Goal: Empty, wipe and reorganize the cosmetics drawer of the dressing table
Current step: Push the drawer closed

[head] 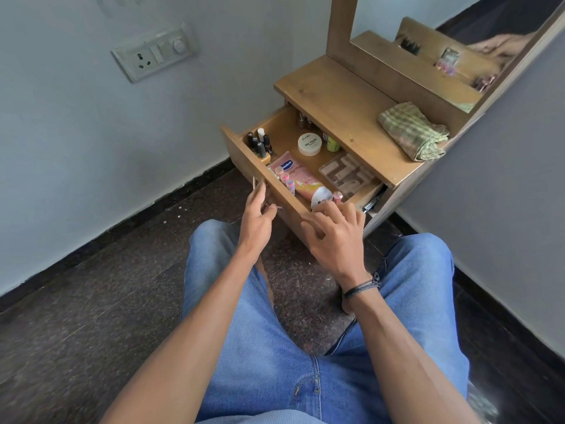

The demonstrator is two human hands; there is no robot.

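Wooden drawer open at frame centre, full of cosmetics. Left hand curls round its handle. Right hand is spread and empty, reaching toward pink tube. Best: steady drawer, lift bulky items first onto surface.

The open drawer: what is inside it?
Nail polish bottles, a white jar, a pink tube, a clear tray. The tabletop hides the back; the right hand covers the near corner.

A single wide-angle camera worn on the person's head is looking forward and steeply down over blue denim-clad legs, facing the open brown wooden drawer close ahead, in a corner of pale grey walls.
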